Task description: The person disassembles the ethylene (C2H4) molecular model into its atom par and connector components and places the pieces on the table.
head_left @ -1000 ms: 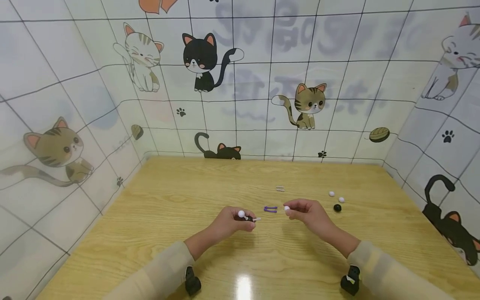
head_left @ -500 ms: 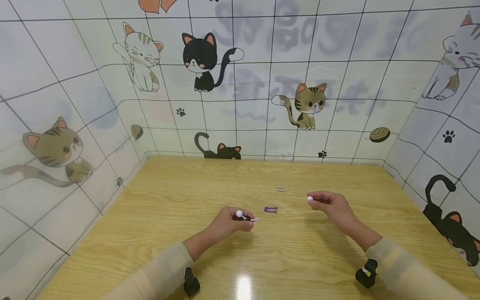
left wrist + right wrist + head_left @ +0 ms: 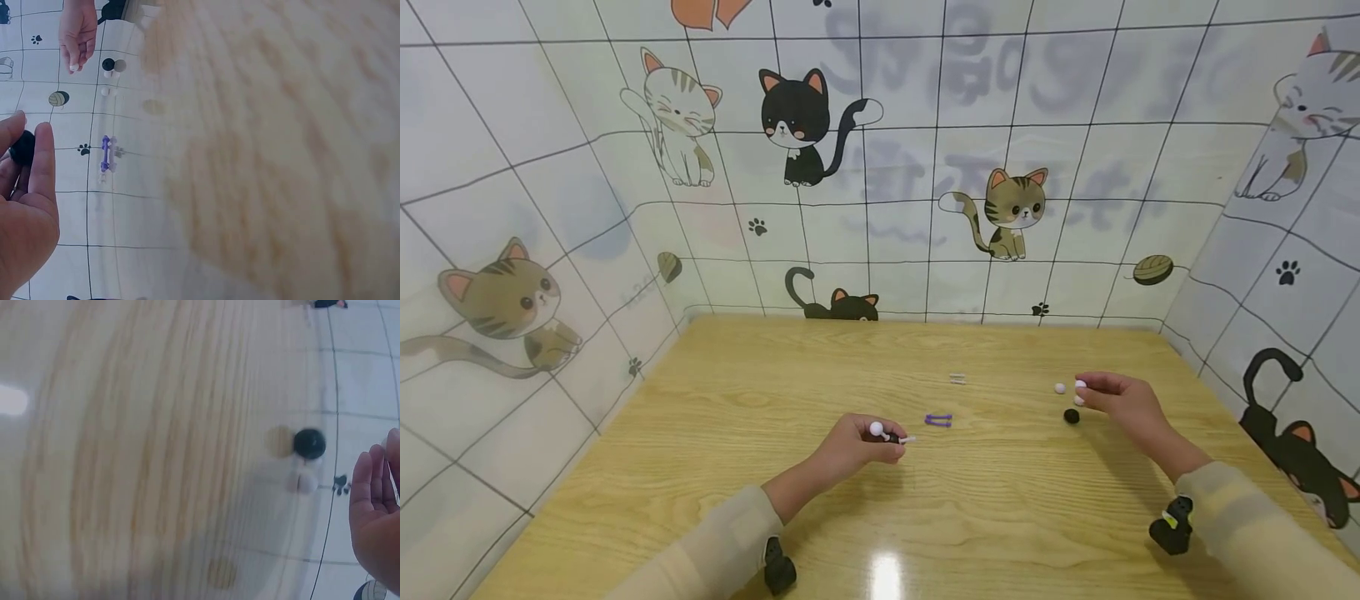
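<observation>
My left hand (image 3: pixel 861 443) grips a black ball (image 3: pixel 22 148) between thumb and fingers. From that ball a short white rod with a white ball (image 3: pixel 876 428) on its end sticks out to one side, and a bare white rod (image 3: pixel 908 439) points right. Farther right, my right hand (image 3: pixel 1126 408) pinches a small white ball (image 3: pixel 1079 385) in its fingertips. Just below and left of those fingertips lie two loose white balls, one nearer the hand (image 3: pixel 1078 401) and one farther left (image 3: pixel 1060 388), plus a black ball (image 3: pixel 309 444).
Two purple rods (image 3: pixel 938 420) with knobbed ends lie side by side between the hands. Behind them are short white rods (image 3: pixel 957 379). The wooden table (image 3: pixel 760 358) meets cat-printed sheeting (image 3: pixel 910 233) at its back and sides.
From beside the left hand, my right hand has moved right and slightly back with its white ball, reaching the loose balls. The left hand keeps its hold almost in place.
</observation>
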`<state>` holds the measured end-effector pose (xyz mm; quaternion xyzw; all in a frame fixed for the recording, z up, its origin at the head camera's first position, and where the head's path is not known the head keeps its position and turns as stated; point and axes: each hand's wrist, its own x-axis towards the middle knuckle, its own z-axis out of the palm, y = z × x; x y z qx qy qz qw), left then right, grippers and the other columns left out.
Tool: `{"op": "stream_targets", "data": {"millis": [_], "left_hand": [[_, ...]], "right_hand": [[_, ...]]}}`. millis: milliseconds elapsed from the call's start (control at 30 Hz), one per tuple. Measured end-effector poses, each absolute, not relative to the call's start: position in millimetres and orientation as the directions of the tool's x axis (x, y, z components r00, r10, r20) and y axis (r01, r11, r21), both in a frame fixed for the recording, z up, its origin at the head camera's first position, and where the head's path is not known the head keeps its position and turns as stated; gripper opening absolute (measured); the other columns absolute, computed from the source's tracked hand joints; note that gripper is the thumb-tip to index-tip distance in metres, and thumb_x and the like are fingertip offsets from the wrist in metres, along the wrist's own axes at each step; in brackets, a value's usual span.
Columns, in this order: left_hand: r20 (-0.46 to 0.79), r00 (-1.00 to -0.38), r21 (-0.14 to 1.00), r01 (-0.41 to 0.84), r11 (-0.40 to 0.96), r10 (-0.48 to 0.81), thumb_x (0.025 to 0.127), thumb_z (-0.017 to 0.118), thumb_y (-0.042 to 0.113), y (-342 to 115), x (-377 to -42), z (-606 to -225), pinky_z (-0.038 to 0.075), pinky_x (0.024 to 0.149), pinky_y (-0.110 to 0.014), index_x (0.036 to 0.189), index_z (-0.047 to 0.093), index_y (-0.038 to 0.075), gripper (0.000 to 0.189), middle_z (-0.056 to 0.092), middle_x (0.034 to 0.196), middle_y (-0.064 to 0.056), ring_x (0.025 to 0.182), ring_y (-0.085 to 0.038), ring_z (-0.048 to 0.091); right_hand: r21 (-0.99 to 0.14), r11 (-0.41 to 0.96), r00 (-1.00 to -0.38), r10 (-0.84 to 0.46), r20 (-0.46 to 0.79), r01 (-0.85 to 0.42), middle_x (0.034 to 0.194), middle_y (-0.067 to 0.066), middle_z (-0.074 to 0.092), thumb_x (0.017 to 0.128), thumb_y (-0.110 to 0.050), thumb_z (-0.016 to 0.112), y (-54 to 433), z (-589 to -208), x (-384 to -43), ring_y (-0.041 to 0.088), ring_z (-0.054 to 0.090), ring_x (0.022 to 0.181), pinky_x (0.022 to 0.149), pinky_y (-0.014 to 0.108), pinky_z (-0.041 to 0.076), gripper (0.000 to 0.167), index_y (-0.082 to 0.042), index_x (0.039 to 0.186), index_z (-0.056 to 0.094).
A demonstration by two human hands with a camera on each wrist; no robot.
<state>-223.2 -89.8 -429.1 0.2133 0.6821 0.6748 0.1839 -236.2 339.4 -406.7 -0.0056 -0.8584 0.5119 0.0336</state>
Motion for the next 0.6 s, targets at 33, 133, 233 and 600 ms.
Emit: {"op": "stream_targets", "data": {"millis": [33, 133, 233, 600], "left_hand": [[0.035, -0.842, 0.999, 0.044, 0.003, 0.539, 0.087, 0.072, 0.003, -90.0, -222.8, -428.5, 0.055, 0.08, -0.036, 0.105, 0.068, -0.009, 0.022, 0.068, 0.091, -0.008, 0.085, -0.016, 0.066], [0.031, -0.843, 0.999, 0.048, 0.017, 0.538, 0.086, 0.073, 0.003, -90.4, -222.0, -427.6, 0.055, 0.08, -0.035, 0.104, 0.068, -0.008, 0.022, 0.068, 0.092, -0.007, 0.084, -0.016, 0.066], [0.029, -0.842, 0.999, 0.049, 0.023, 0.538, 0.086, 0.073, 0.003, -90.4, -221.8, -427.6, 0.055, 0.08, -0.035, 0.104, 0.069, -0.008, 0.022, 0.069, 0.092, -0.007, 0.084, -0.016, 0.066], [0.015, -0.841, 0.999, 0.031, 0.02, 0.54, 0.085, 0.074, 0.004, -91.3, -220.0, -425.6, 0.055, 0.079, -0.035, 0.104, 0.069, -0.007, 0.022, 0.068, 0.09, -0.006, 0.084, -0.015, 0.066]], "right_hand": [[-0.875, 0.485, -0.998, 0.047, 0.048, -0.019, 0.117, 0.006, 0.062, 0.097, -0.031, 0.062, 343.5, -408.1, -237.5, 0.011, 0.066, 0.095, 0.085, 0.034, 0.053, 0.058, 0.011, 0.134, 0.049], [-0.845, 0.535, -0.997, 0.063, 0.036, 0.004, 0.124, 0.019, 0.059, 0.098, -0.032, 0.06, 353.5, -411.2, -241.3, 0.009, 0.066, 0.093, 0.082, 0.032, 0.054, 0.058, 0.011, 0.135, 0.048], [-0.805, 0.593, -0.996, 0.083, 0.038, 0.019, 0.128, 0.029, 0.054, 0.098, -0.03, 0.06, 362.4, -415.1, -245.4, 0.007, 0.064, 0.09, 0.078, 0.03, 0.055, 0.055, 0.011, 0.133, 0.05], [-0.685, 0.721, -0.993, 0.11, -0.033, 0.103, 0.117, 0.025, 0.06, 0.097, -0.023, 0.063, 379.3, -429.7, -255.8, 0.034, 0.055, 0.101, 0.07, 0.033, 0.047, 0.039, 0.008, 0.122, 0.06]]}}
